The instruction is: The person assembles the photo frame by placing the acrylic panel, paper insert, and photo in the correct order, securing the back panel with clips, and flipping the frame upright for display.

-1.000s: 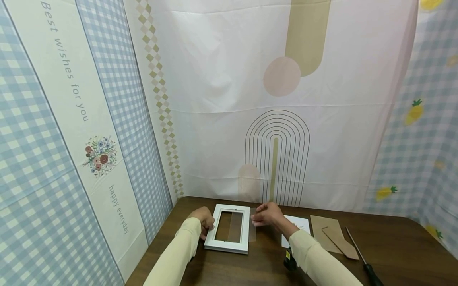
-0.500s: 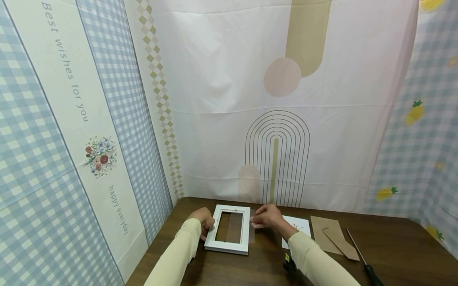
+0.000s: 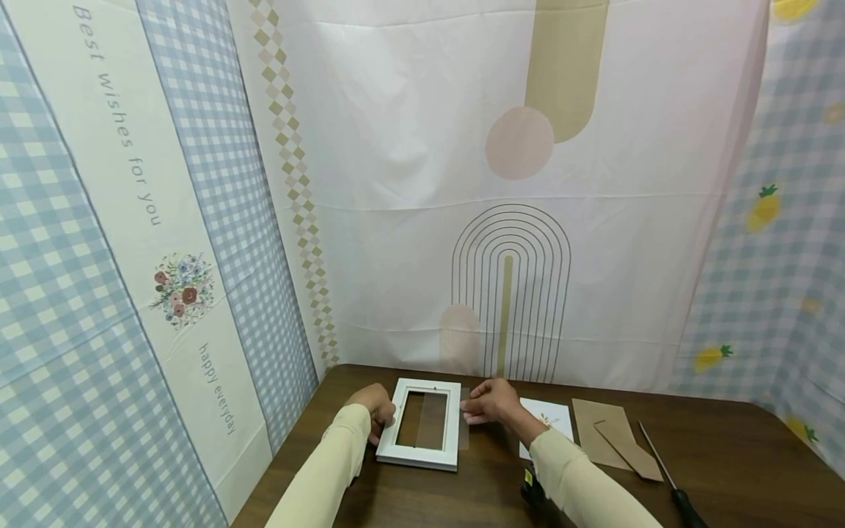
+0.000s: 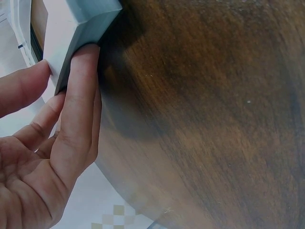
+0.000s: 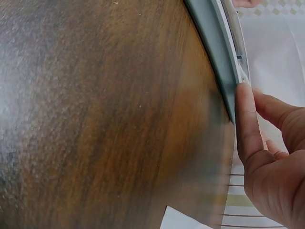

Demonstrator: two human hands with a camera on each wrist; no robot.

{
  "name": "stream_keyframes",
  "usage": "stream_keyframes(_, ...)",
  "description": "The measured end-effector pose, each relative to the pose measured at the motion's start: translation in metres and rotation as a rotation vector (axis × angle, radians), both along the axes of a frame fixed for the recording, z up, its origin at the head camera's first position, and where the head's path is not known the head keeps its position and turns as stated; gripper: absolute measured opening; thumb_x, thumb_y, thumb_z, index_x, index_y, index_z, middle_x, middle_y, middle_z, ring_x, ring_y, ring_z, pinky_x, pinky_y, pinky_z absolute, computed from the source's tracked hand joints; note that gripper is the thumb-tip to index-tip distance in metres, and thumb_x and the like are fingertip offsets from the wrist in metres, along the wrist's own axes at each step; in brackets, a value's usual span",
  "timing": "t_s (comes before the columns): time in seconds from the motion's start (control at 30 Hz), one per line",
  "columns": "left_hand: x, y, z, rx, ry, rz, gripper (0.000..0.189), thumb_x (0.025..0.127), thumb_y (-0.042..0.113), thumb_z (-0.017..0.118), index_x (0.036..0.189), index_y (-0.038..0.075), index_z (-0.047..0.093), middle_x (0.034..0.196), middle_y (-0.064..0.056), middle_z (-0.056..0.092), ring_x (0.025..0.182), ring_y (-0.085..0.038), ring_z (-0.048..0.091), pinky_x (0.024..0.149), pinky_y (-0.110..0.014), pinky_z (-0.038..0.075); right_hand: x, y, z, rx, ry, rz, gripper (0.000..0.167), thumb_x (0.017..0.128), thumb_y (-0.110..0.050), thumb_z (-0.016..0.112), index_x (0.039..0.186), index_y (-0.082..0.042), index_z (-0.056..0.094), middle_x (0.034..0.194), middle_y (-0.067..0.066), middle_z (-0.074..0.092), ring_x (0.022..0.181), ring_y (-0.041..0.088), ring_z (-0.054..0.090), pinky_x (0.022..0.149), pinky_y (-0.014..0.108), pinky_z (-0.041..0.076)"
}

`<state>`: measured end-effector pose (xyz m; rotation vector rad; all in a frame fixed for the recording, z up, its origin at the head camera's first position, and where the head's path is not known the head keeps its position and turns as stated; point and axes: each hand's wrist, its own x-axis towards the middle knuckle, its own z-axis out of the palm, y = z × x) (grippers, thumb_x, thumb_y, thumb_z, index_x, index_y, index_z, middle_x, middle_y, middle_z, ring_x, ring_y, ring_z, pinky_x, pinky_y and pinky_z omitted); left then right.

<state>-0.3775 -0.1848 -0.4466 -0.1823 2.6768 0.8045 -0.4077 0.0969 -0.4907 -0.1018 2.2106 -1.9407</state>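
A white picture frame lies on the brown table, its opening facing up. My left hand grips its left side; in the left wrist view the thumb is on the top face and the fingers press the outer side. Beside the right edge, my right hand pinches a clear sheet between thumb and fingers. That sheet reaches across the frame's right bar, and its left edge shows inside the opening. From the right wrist view, it sits above the frame's edge.
Right of my right hand lies a white card with a printed motif. Beyond it are a brown backing board with a stand leg and a black-handled screwdriver. A black and yellow object is partly hidden by my right sleeve.
My right hand and the clear sheet have shifted very slightly left and nearer to me. The left hand and the frame have hardly moved.
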Motion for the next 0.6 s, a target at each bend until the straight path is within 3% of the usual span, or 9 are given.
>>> stream_keyframes(0.3,0.0029,-0.0005,0.0008,-0.008,0.006,-0.006,0.02,0.094,-0.004,0.068,0.076,0.003,0.068,0.079,-0.018,0.08,0.052,-0.014,0.067,0.051,-0.017,0.06,0.002,-0.0011,0.0004,0.018,-0.009,-0.007,0.035,0.091,0.013,0.085,0.118,0.019,0.063,0.09,0.024,0.08,0.066,0.018,0.078,0.065,0.033,0.076)
stream_keyframes(0.6,0.0049,0.0007,0.0024,0.029,0.005,0.01,0.02,0.095,-0.003,0.067,0.077,0.004,0.066,0.086,-0.021,0.082,0.059,-0.018,0.073,0.065,-0.026,0.072,0.0018,-0.0017,-0.0005,0.015,-0.006,-0.016,0.032,0.093,0.012,0.084,0.118,0.018,0.065,0.089,0.024,0.08,0.064,0.017,0.078,0.064,0.032,0.075)
